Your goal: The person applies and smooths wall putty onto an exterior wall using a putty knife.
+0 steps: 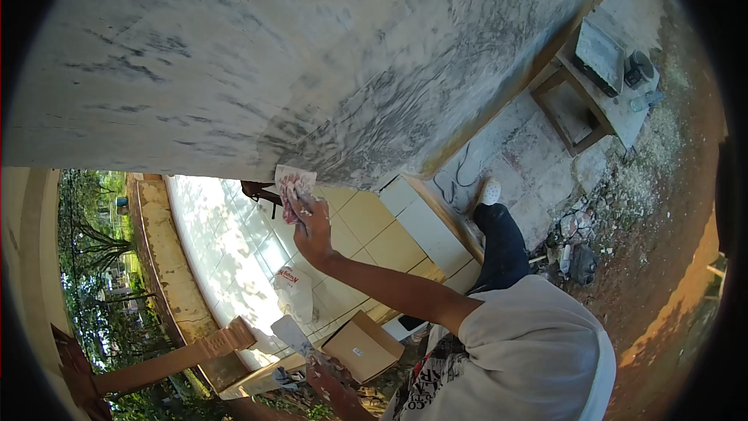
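Observation:
My right hand [312,232] reaches out to the lower edge of a grey plastered wall [335,54]. Its fingers are closed on a flat, pale scraper [294,179] smeared with white and reddish filler, its blade against or very close to the wall's edge. Lower down, my left hand [333,383], spotted with filler, is closed round a putty knife [291,332] with a broad, light blade. Most of that knife's handle is hidden. Dark streaks and patches of filler mark the wall.
A cardboard box [364,347] and a white printed bag [294,292] lie near the tiled floor [374,238]. On the right a wooden table [623,113] bears a tray [598,54] and a dark cup [639,68]. Rubble [576,226] lies near my leg; a brown post [175,355] stands at lower left.

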Demonstrator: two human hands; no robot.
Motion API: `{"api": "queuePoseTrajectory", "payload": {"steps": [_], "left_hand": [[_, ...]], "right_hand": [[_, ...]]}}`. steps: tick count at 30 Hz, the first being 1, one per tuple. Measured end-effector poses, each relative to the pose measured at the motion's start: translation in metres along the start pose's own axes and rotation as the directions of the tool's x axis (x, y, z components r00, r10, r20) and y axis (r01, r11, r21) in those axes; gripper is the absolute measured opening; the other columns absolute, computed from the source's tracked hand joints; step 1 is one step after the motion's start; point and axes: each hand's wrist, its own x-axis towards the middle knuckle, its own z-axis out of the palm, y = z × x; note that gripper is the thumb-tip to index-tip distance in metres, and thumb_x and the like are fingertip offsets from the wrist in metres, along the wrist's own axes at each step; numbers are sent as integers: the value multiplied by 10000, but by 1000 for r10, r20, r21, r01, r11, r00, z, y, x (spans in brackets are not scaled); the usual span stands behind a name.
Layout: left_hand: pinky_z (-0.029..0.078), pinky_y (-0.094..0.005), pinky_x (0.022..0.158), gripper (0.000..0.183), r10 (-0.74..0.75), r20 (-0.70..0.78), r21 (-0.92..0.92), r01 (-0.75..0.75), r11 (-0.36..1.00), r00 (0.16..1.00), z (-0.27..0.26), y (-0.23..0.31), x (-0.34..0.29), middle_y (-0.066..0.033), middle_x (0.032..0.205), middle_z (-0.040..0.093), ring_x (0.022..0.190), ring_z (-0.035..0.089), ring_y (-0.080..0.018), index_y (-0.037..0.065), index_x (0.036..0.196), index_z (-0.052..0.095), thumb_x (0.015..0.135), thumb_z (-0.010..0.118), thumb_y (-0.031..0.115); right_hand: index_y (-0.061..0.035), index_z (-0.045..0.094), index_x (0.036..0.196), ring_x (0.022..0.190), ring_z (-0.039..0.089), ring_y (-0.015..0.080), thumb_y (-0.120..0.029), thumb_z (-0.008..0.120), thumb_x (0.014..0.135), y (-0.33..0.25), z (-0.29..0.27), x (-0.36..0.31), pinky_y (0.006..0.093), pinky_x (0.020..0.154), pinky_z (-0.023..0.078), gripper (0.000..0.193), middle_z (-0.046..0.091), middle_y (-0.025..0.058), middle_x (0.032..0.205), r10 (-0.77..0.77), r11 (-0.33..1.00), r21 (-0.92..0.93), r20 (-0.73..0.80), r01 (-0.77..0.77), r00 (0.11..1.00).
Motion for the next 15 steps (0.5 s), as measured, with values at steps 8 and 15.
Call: {"api": "queuePoseTrajectory", "payload": {"steps": [8,15], "left_hand": [[374,-276,374,450,28,-133,58,-21,998,991,-41,-44,23,-60,676,538,497,494,-157,72,1161,531,1010,448,488],[390,-295,346,346,-37,-134,5,38,999,990,-25,-30,25,-101,664,591,441,519,-185,33,1051,554,1031,430,355]], "right_hand": [[-11,652,1206,1029,563,379,171,514,723,3,-42,-18,404,897,465,534,617,176,1222,-48,998,59,222,36,974],[28,595,1272,1001,580,238,171,457,786,91,-148,174,302,860,451,525,589,131,1092,55,993,-56,-565,-105,823]]}}
